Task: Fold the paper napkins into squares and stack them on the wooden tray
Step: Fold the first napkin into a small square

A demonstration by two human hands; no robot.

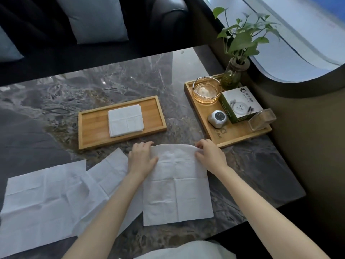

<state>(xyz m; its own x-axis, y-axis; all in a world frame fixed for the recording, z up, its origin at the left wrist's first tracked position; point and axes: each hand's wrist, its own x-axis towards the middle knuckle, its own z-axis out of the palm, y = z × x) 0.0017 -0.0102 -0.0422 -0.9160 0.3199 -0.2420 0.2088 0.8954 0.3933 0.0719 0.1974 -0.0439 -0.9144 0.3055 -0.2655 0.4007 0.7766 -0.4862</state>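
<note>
- Hands first: the left hand (142,159) lies palm down on the far left corner of a paper napkin (177,187), fingers curled over its far edge and pressing it to the bench (130,79).
- The right hand (210,153) grips the far right corner of the same napkin, thumb and fingertips pinched together on the edge.
- The far edge of this napkin is lifted and bowed between the two hands; its near half lies flat, with crease lines crossing it.
- At 9 o'clock from the hands, an unfolded napkin (110,171) lies partly under the left forearm.
- Further toward 8 o'clock, a larger spread napkin (44,199) lies flat and overlaps the near edge of that one.
- At 11 o'clock from the hands sits the wooden tray (93,126), just beyond the napkin's far edge; a folded square napkin (126,120) rests near its middle.
- At 2 o'clock a second tray (240,136) holds a glass ashtray (206,90), a white and green box (240,104), a small white device (217,118), a clear holder (262,118) and a plant in a glass jar (233,75).
- At 12 o'clock, beyond the bench, a dark sofa carries a grey cushion (93,17).
</note>
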